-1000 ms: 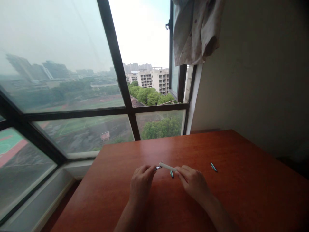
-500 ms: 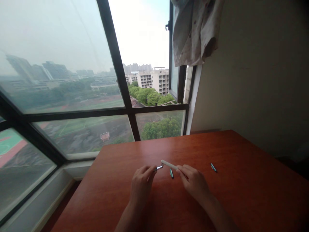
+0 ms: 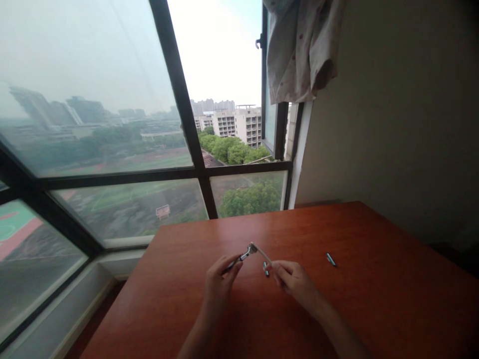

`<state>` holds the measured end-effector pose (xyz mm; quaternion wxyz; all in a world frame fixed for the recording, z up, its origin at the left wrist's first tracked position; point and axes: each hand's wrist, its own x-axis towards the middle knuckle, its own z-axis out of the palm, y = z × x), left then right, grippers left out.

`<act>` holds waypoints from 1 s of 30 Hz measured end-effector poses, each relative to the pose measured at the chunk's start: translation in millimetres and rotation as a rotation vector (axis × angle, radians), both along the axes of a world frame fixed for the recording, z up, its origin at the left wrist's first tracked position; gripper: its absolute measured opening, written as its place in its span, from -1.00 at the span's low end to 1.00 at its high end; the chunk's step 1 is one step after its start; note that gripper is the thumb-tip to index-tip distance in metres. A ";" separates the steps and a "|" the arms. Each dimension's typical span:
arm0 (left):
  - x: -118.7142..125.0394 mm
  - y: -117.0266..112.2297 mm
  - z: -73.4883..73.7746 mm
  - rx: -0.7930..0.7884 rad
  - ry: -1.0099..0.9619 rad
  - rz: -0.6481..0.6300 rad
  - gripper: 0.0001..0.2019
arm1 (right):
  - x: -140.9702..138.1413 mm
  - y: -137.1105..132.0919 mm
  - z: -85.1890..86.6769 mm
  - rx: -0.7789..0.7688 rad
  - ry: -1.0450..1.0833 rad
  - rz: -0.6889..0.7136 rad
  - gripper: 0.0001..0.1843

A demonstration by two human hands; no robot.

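Note:
My left hand (image 3: pixel 222 274) is closed around the dark grip of a razor (image 3: pixel 245 255), whose silvery neck and head point up and to the right. In my right hand (image 3: pixel 294 279), fingers pinch one end of a slim pale stick (image 3: pixel 263 253). The stick's far end meets the razor head; I cannot tell what kind of tip it has. Just left of my right fingertips, a small teal-and-dark razor cartridge (image 3: pixel 266 269) lies on the table. Another razor cartridge (image 3: pixel 331 259) lies farther right, apart from both hands.
The reddish-brown wooden table (image 3: pixel 374 299) fills the lower view. Behind it stand dark-framed windows (image 3: pixel 123 174), one pane open. A pale cloth garment (image 3: pixel 303 55) hangs at upper right beside a plain wall (image 3: pixel 385 124).
My left hand has tilted the razor upward, showing more of its handle and head. The pale stick has turned to a steeper, edge-on angle as my right hand shifted slightly.

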<state>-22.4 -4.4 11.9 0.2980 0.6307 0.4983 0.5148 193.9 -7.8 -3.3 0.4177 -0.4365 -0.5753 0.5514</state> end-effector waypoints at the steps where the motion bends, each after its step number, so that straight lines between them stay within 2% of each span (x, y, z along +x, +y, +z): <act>1: -0.6 0.2 0.0 -0.016 -0.029 0.012 -0.74 | -0.4 -0.6 1.3 -0.029 0.031 0.015 -0.43; 6: -1.4 -0.3 -0.7 -0.081 -0.109 0.001 -0.72 | -1.7 -5.0 10.5 -0.118 0.125 0.057 -0.43; 14: 2.5 -3.4 0.1 -0.069 -0.083 -0.070 -0.74 | -4.2 -9.1 10.8 -0.194 0.204 0.110 -0.44; 23: 2.8 -3.3 3.1 -0.046 -0.152 0.007 -0.69 | -4.6 -10.1 13.7 -0.226 0.245 0.150 -0.47; 30: 4.5 -4.5 5.6 -0.040 -0.065 -0.068 -0.67 | -5.3 -10.1 13.6 -0.237 0.265 0.142 -0.47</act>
